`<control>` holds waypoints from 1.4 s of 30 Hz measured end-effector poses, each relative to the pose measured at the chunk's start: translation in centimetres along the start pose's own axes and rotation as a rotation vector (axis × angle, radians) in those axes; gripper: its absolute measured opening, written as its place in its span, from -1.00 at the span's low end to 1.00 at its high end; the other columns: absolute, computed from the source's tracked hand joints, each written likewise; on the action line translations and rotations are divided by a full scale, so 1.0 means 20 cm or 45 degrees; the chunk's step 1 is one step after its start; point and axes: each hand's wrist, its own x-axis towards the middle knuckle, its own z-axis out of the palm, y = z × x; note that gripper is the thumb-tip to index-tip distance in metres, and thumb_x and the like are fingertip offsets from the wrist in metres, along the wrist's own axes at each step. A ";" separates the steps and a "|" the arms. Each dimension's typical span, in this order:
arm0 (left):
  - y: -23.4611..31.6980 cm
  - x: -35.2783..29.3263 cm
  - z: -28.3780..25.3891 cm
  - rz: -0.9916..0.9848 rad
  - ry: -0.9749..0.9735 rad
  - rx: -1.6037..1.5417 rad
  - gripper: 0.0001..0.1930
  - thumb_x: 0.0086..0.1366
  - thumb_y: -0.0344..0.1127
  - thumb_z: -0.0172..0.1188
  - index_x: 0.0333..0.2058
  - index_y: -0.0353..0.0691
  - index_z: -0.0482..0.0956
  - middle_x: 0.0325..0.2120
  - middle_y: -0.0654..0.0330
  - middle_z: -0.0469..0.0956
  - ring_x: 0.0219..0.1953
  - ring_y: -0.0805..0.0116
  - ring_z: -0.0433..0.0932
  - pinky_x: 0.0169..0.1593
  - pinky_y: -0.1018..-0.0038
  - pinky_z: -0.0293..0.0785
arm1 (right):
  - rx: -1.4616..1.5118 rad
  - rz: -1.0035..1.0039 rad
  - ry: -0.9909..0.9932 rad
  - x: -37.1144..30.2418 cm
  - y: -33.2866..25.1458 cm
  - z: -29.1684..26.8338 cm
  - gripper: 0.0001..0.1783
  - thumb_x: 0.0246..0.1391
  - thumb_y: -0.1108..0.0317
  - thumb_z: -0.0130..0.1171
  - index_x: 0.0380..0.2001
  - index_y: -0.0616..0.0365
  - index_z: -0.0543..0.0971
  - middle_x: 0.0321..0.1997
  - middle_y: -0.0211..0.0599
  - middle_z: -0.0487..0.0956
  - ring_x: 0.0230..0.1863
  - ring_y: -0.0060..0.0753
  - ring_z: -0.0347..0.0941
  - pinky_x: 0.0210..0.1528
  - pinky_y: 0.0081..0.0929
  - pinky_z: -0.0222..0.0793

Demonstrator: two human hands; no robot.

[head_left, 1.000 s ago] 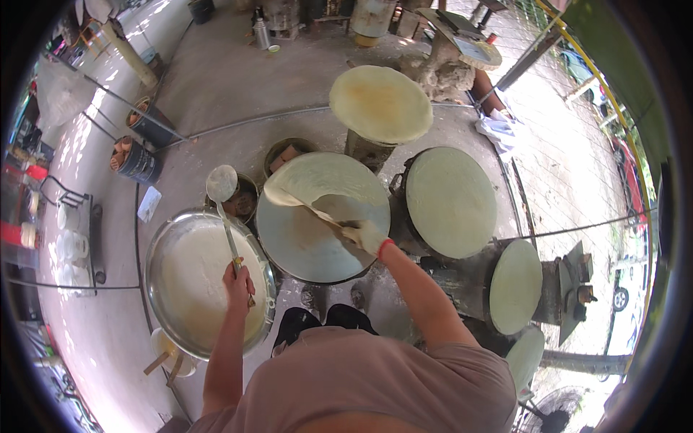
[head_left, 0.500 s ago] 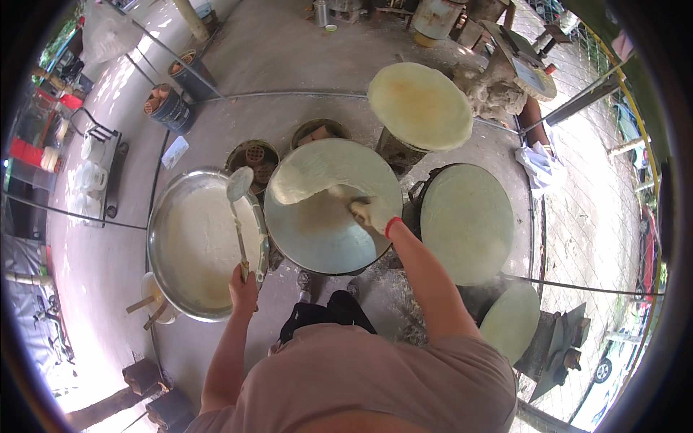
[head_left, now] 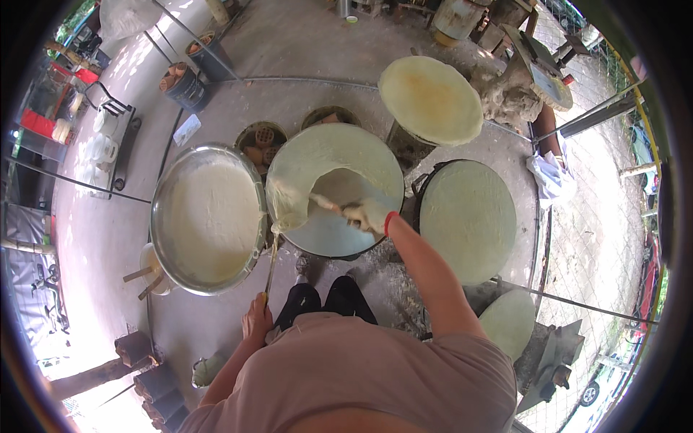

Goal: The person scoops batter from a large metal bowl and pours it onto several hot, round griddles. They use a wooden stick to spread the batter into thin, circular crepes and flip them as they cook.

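My left hand [head_left: 258, 318] is closed round the handle of a long ladle [head_left: 271, 268]. Its batter-coated head is at the left edge of the round griddle [head_left: 328, 232] in front of me. Over that griddle my right hand [head_left: 365, 215], with a red band at the wrist, grips a spreader [head_left: 325, 203], partly blurred. Pale batter [head_left: 339, 144] covers the griddle's far and left parts in a broad curve; bare metal shows in the middle and near part. To the left stands a wide metal bowl [head_left: 160, 238] of batter.
A second griddle bears a pale round sheet [head_left: 469, 220] at the right, with another sheet [head_left: 508, 321] nearer me. Beyond, a browned sheet [head_left: 431, 99] lies on a stand. Buckets of perforated briquettes [head_left: 261, 141] stand behind the main griddle. A wheeled cart [head_left: 119, 155] is at far left.
The ladle's head has moved from above the bowl to the griddle's left edge, and my left hand has come nearer my body. The batter curve now reaches farther down the left side.
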 end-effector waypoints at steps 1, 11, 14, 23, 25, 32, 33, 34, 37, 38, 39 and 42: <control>-0.01 -0.04 0.02 -0.022 -0.021 0.016 -0.59 0.16 -0.40 0.03 0.01 -0.12 0.27 -0.34 -0.02 0.49 -0.43 -0.14 0.51 -0.40 0.04 0.43 | -0.024 0.037 -0.182 -0.06 -0.03 0.05 -0.80 0.05 0.27 0.09 -0.37 0.20 0.53 -0.57 -0.47 0.43 -0.66 -0.60 0.21 -0.66 -0.60 0.11; 0.03 -0.16 0.03 0.017 -0.004 0.013 -0.61 0.18 -0.40 -0.01 0.02 -0.13 0.26 -0.29 -0.03 0.47 -0.39 -0.16 0.50 -0.37 0.02 0.41 | 0.292 0.487 -0.018 -0.28 -0.13 0.14 -0.69 -0.05 0.17 0.22 -0.32 0.18 0.57 -0.58 -0.42 0.43 -0.70 -0.64 0.17 -0.73 -0.60 -0.02; -0.01 -0.16 -0.01 0.039 -0.032 0.009 -0.61 0.18 -0.41 -0.02 0.02 -0.14 0.26 -0.29 -0.03 0.47 -0.37 -0.17 0.49 -0.35 0.01 0.41 | 0.436 0.285 0.057 -0.43 -0.08 0.14 -0.68 -0.04 0.15 0.20 -0.34 0.18 0.57 -0.59 -0.41 0.43 -0.74 -0.62 0.13 -0.73 -0.61 -0.03; -0.30 -0.04 -0.19 0.399 0.029 -0.310 -0.64 0.15 -0.47 0.06 -0.03 -0.24 0.35 -0.38 -0.08 0.48 -0.33 -0.21 0.47 -0.31 0.08 0.41 | 0.624 0.445 0.223 -0.72 -0.05 0.62 -0.78 0.12 0.17 0.08 -0.38 0.09 0.45 -0.65 -0.47 0.34 -0.79 -0.69 0.04 -0.76 -0.61 -0.11; -0.40 -0.03 -0.26 0.548 0.221 -0.412 -0.65 0.17 -0.46 0.09 -0.04 -0.28 0.36 -0.48 -0.02 0.48 -0.44 -0.06 0.50 -0.40 0.20 0.41 | 1.056 0.306 0.406 -0.81 0.12 0.90 -0.79 0.12 0.14 0.08 -0.37 0.03 0.48 -0.65 -0.53 0.32 -0.79 -0.71 0.05 -0.76 -0.64 -0.11; -0.72 0.03 -0.70 0.034 -0.257 -1.368 -0.69 0.29 -0.41 0.00 -0.01 -0.36 0.33 -0.69 0.33 0.29 -0.78 0.65 0.19 -0.71 0.64 0.12 | 1.053 0.072 0.583 -0.24 -0.23 1.75 -0.80 0.13 0.24 0.06 -0.26 0.11 0.49 -0.63 -0.51 0.38 -0.71 -0.68 0.19 -0.70 -0.64 0.08; -0.73 0.03 -0.76 0.016 -0.275 -1.428 -0.71 0.32 -0.40 -0.07 -0.01 -0.32 0.30 -0.72 0.33 0.25 -0.82 0.64 0.15 -0.75 0.65 0.10 | 0.952 0.024 0.564 -0.16 -0.27 1.78 -0.76 0.12 0.25 0.06 -0.22 0.16 0.51 -0.62 -0.51 0.39 -0.69 -0.68 0.21 -0.66 -0.65 0.11; -0.77 0.01 -0.82 0.008 -0.275 -1.498 -0.72 0.32 -0.39 -0.08 -0.01 -0.31 0.29 -0.71 0.33 0.25 -0.83 0.63 0.14 -0.76 0.65 0.10 | 0.945 0.057 0.781 -0.08 -0.24 1.82 -0.71 0.12 0.22 0.06 -0.18 0.17 0.51 -0.62 -0.51 0.40 -0.67 -0.66 0.23 -0.64 -0.62 0.13; -0.87 -0.03 -0.93 -0.077 -0.252 -1.730 -0.75 0.34 -0.36 -0.12 -0.02 -0.25 0.27 -0.70 0.32 0.22 -0.86 0.61 0.11 -0.80 0.64 0.08 | 0.737 0.097 1.323 0.04 -0.07 1.94 -0.59 0.14 0.17 -0.05 -0.07 0.24 0.47 -0.50 -0.26 0.54 -0.47 -0.34 0.47 -0.39 -0.38 0.34; -0.91 -0.04 -0.94 -0.091 -0.257 -1.785 -0.74 0.34 -0.37 -0.13 -0.02 -0.24 0.27 -0.70 0.32 0.22 -0.87 0.61 0.10 -0.81 0.65 0.07 | 0.572 0.174 1.489 0.07 -0.06 2.01 -0.59 0.15 0.14 -0.06 -0.10 0.23 0.48 -0.46 -0.19 0.55 -0.44 -0.23 0.48 -0.35 -0.34 0.35; -0.96 -0.06 -0.95 -0.118 -0.261 -1.828 -0.74 0.34 -0.37 -0.13 -0.01 -0.23 0.27 -0.69 0.32 0.22 -0.87 0.62 0.09 -0.81 0.65 0.07 | 0.412 0.262 1.640 0.11 -0.14 2.11 -0.58 0.16 0.10 -0.07 -0.12 0.23 0.49 -0.42 -0.12 0.56 -0.40 -0.13 0.49 -0.31 -0.30 0.35; -1.06 -0.09 -0.97 -0.182 -0.317 -1.929 -0.73 0.34 -0.38 -0.15 0.01 -0.18 0.26 -0.70 0.32 0.21 -0.88 0.62 0.08 -0.82 0.66 0.04 | 0.277 0.322 1.587 0.17 -0.29 2.16 -0.52 0.18 0.02 -0.11 -0.14 0.23 0.49 -0.27 0.10 0.54 -0.19 0.17 0.45 -0.12 -0.18 0.31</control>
